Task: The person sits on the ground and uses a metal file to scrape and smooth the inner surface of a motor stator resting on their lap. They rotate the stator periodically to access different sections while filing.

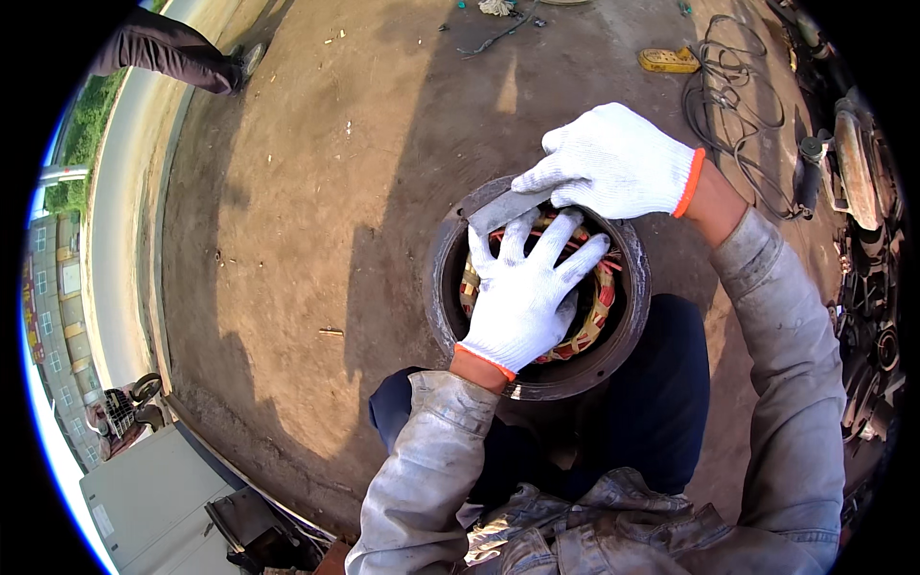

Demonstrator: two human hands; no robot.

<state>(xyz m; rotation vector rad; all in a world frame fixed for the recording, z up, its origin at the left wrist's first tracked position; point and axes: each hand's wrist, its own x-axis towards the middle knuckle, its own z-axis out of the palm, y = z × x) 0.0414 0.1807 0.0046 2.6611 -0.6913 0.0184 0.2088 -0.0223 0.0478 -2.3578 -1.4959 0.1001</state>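
Observation:
A round dark metal motor housing (632,331) stands between my knees, its open end facing up. Inside it runs a ring of bound copper winding (602,311) with red and yellowish wrapping. My left hand (525,287), in a white knitted glove, lies over the winding with its fingers spread. My right hand (618,165), gloved the same way, is closed on a flat grey strip (506,210). That strip lies across the far left rim of the housing, just beyond my left fingertips. Whether those fingertips touch it, I cannot tell.
On the dirt ground at the far right lie a yellow box-shaped control (669,61) and a coiled dark cable (733,96). Metal parts (867,335) are piled along the right edge. At upper left is another person's leg (172,53). A grey cabinet (158,498) stands lower left.

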